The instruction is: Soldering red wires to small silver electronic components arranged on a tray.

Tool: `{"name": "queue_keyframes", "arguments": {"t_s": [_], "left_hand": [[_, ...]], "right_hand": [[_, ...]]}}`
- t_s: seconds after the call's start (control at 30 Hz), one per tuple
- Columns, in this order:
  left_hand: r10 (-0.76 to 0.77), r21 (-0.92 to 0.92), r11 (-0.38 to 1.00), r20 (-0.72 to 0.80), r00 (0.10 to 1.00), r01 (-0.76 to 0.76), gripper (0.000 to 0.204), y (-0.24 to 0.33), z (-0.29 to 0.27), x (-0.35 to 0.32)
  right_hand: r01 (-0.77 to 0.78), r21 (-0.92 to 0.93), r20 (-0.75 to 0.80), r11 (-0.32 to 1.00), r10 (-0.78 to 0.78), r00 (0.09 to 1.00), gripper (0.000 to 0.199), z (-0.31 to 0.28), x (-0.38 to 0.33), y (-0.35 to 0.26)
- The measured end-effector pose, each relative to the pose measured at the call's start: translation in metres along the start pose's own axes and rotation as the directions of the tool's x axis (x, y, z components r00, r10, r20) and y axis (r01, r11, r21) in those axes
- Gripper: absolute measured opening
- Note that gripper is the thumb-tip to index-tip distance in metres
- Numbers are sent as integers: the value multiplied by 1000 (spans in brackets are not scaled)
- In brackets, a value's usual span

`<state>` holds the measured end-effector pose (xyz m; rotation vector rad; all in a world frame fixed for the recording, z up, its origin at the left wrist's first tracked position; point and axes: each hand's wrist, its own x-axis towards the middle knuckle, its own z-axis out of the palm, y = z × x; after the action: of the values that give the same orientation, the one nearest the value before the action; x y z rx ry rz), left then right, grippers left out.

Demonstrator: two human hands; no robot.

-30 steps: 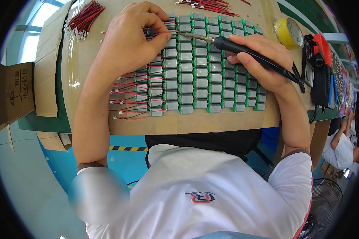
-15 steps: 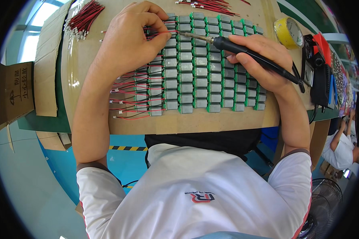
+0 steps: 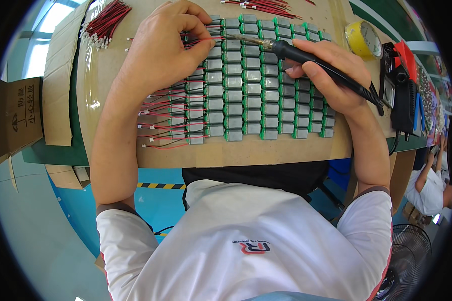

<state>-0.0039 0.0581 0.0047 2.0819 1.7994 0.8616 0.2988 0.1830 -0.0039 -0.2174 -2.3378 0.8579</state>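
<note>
My left hand (image 3: 178, 42) is closed in a pinch on a thin red wire (image 3: 217, 38), whose end reaches the edge of a grey cell in the rows of small battery packs (image 3: 233, 90). In my right hand (image 3: 339, 72) is a black soldering iron (image 3: 316, 65), held like a pen. Its metal tip points left and meets or nearly meets the wire's end; contact is too small to tell. Each pack has a grey body and a green circuit strip. Red and black leads (image 3: 160, 126) with white connectors run from the packs at the left side.
A bundle of red and black leads (image 3: 108, 20) lies at the far left, with more leads (image 3: 266, 6) at the back. Yellow tape (image 3: 363, 40) sits at the right, near a black soldering stand (image 3: 404, 100). Cardboard flaps (image 3: 60, 85) rise on the left. Another person (image 3: 429, 185) sits far right.
The soldering iron has tilted a little, its tip shifting slightly up and its handle's rear end down to the right. My left hand keeps its pinch on the wire, almost unmoved.
</note>
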Motion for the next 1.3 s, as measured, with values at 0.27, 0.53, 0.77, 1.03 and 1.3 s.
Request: {"name": "queue_keyframes", "arguments": {"t_s": [0.27,0.53,0.77,1.03,1.3], "left_hand": [[-12,-4,1000,0,1000,12,13,-1,0,-1],[-44,-8,999,-7,999,44,12,1,2,0],[30,21,999,-57,998,-29,12,-7,6,-1],[24,-5,1000,-88,996,-25,10,-2,6,0],[90,40,995,-109,990,-87,11,-6,10,-1]], "right_hand": [[25,2,4,1000,-25,1000,33,-2,2,0],[-140,284,-83,949,170,982,37,12,-1,1],[-68,-36,-61,997,66,996,25,39,34,-6],[-75,-65,3,995,75,997,33,66,61,-10],[-64,-82,7,995,65,998,34,67,60,-5]]}}
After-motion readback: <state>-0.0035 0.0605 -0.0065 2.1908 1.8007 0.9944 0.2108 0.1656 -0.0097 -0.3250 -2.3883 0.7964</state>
